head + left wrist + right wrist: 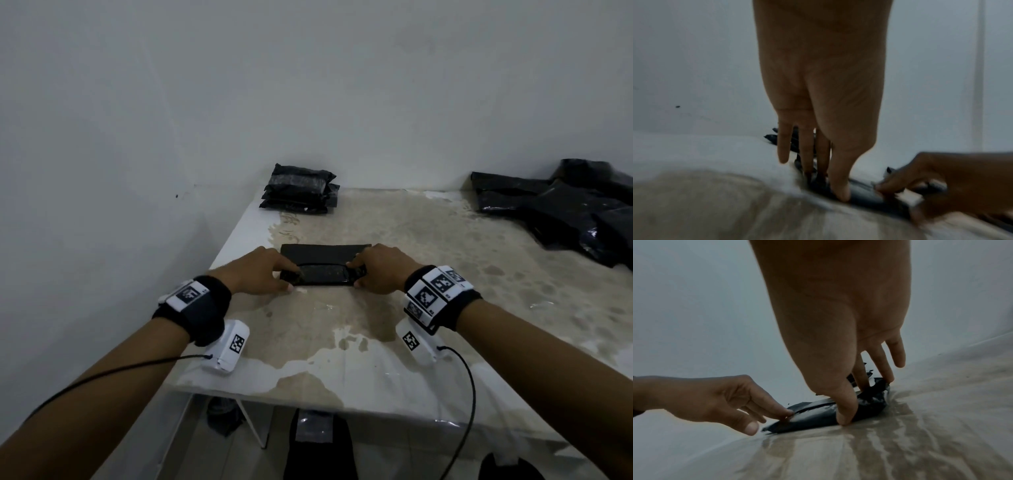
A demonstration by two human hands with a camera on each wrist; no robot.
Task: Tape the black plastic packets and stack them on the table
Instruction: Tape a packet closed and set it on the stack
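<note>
Near the front-left part of the table (445,240), a black packet (322,274) lies flat with both hands on it. The left hand (255,272) pinches the packet's left end, its thumb at the near edge and its fingers on top; the right hand (378,270) pinches the right end the same way, thumb pressed down at the near edge in the right wrist view. Beyond the packet, against the wall, a stack of finished packets (298,190) sits at the table's far-left corner. Well to the right of the packet, a loose heap of black plastic bags (565,209) lies at the far-right side.

The packet looks light and soft: its glossy film creases and gives under the fingertips, and its far half appears to be a flat flap. It would likely slip or spring open if released, so holding both short ends while pressing the fold down seems the sound grip. No tape roll is visible, and whether tape already lies across the shiny middle cannot be told.
</note>
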